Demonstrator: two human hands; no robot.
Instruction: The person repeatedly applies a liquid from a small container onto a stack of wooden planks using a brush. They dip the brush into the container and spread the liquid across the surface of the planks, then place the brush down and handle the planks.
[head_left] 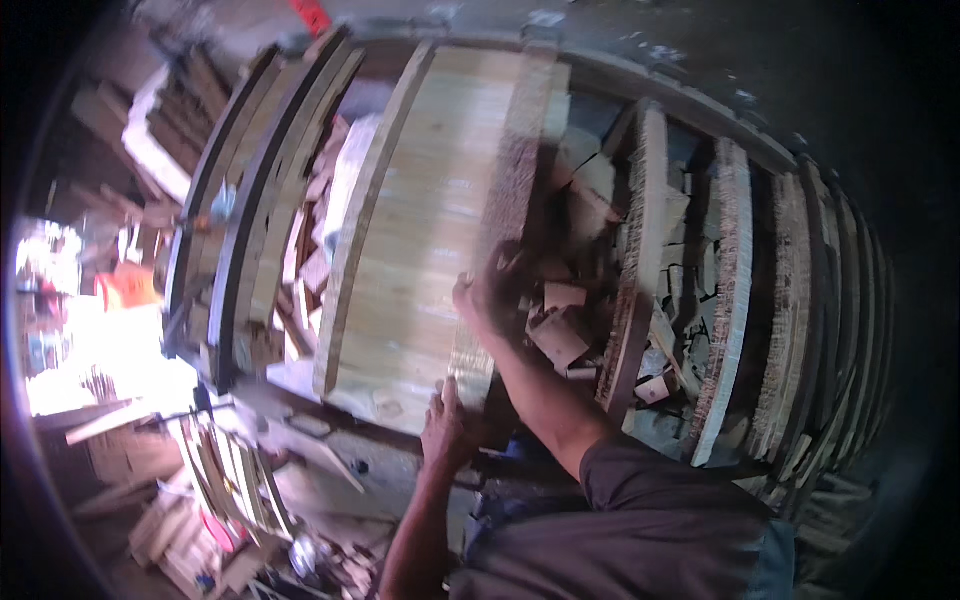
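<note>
A wide pale wooden panel lies across a frame in front of me. Along its right side runs a narrow plank with a rough, ridged surface. My right hand is closed around this plank, thumb on the left side and fingers over the right, somewhat blurred. At the plank's near end my left hand grips it, with a finger or thumb showing on top; the rest of its fingers are partly hidden.
Wood offcuts fill the gaps below the frame. Several rough-edged boards stand to the right. Dark rails cross at the left. Slats and scrap wood lie at the lower left, near an orange object.
</note>
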